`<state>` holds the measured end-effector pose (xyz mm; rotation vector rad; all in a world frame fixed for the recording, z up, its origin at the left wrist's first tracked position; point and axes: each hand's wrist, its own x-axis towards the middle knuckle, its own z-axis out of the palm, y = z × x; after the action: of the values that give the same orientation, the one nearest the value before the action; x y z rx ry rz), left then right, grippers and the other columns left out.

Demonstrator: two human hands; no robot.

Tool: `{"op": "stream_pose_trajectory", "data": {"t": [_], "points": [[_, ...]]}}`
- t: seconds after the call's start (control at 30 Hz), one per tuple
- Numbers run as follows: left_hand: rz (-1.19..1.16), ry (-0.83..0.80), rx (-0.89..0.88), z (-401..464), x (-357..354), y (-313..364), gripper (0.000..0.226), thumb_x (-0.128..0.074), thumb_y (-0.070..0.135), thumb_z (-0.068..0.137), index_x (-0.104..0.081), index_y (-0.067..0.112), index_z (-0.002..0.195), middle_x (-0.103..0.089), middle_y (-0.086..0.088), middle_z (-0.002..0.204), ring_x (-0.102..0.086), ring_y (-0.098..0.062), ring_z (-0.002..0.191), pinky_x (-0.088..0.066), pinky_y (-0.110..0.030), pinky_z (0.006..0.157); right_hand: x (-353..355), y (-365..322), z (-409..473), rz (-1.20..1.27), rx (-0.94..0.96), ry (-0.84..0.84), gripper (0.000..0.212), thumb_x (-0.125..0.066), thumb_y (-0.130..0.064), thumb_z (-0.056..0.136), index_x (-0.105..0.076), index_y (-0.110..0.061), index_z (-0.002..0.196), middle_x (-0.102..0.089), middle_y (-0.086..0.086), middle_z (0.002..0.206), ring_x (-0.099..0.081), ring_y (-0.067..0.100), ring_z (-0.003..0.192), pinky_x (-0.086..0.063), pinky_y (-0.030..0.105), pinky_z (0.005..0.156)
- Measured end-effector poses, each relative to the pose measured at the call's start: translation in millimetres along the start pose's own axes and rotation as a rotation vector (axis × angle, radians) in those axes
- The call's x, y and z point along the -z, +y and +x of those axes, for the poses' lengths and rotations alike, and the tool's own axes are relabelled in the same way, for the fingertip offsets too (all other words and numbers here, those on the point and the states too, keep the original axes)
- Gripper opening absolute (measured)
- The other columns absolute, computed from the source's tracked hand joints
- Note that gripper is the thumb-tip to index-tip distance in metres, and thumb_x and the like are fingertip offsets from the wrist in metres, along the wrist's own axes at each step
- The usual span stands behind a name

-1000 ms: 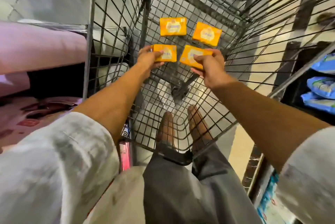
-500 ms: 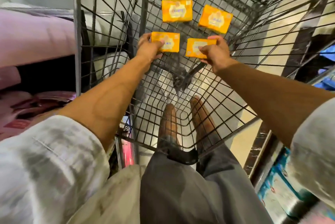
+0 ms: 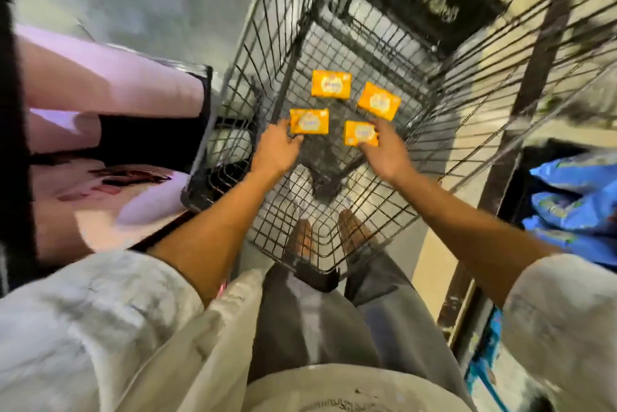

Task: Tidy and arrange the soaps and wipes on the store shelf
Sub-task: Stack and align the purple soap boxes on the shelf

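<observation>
Both hands deep in black wire cart (image 3: 334, 238). Left hand (image 3: 277, 149) pinches near-left orange rectangular soap pack (image 3: 309, 121); right hand (image 3: 384, 149) grips near-right orange soap pack (image 3: 360, 133). Two more orange packs (image 3: 331, 84) lie farther in. Step looks like pickup; next, lift both out toward shelf.

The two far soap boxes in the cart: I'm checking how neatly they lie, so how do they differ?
The far left box lies nearly square to the cart, while the far right box is turned at an angle. The far left box sits farther from both hands; the far right box lies close to the right hand. Neither is held. Both are orange with a pale label, lying flat.
</observation>
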<state>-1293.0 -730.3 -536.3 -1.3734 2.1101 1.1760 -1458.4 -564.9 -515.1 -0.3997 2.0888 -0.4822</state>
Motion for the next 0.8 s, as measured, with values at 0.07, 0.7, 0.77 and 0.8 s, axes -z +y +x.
{"op": "stream_pose_trajectory", "data": {"t": [0.07,0.7,0.77,0.8], "points": [[0.053,0.050,-0.036,-35,21,13,0.038,-0.058,0.031,0.105,-0.058,0.009,0.136,-0.063,-0.021,0.121,-0.060,-0.040,0.112,-0.048,-0.045,0.085,12,-22,-28,-0.116,0.143,-0.039,0.053,-0.063,-0.021,0.102,-0.045,-0.010,0.151,-0.052,0.017,0.148,-0.051,0.035,0.134,-0.042,0.041,0.105],[-0.100,0.841,0.427,-389,-3,11,0.053,-0.044,0.048,0.092,-0.068,0.008,0.119,-0.065,-0.019,0.107,-0.064,-0.044,0.100,-0.056,-0.052,0.083,8,-98,-257,-0.703,1.319,-0.341,0.049,-0.064,-0.030,0.100,-0.055,-0.008,0.144,-0.061,0.014,0.130,-0.059,0.034,0.119,-0.053,0.043,0.097],[-0.127,0.907,0.518,-425,-23,2,0.057,-0.041,0.048,0.093,-0.069,0.006,0.119,-0.066,-0.020,0.107,-0.065,-0.044,0.098,-0.057,-0.052,0.083,-7,-90,-279,-0.722,1.380,-0.417,0.051,-0.068,-0.027,0.096,-0.057,-0.008,0.142,-0.061,0.015,0.129,-0.062,0.036,0.116,-0.054,0.042,0.096],[-0.133,0.926,0.554,-443,-32,-4,0.059,-0.038,0.049,0.093,-0.068,0.005,0.121,-0.066,-0.021,0.108,-0.065,-0.045,0.099,-0.056,-0.052,0.084,-15,-87,-291,-0.734,1.405,-0.453,0.052,-0.067,-0.028,0.095,-0.057,-0.009,0.143,-0.062,0.016,0.130,-0.063,0.038,0.116,-0.053,0.042,0.097]]}}
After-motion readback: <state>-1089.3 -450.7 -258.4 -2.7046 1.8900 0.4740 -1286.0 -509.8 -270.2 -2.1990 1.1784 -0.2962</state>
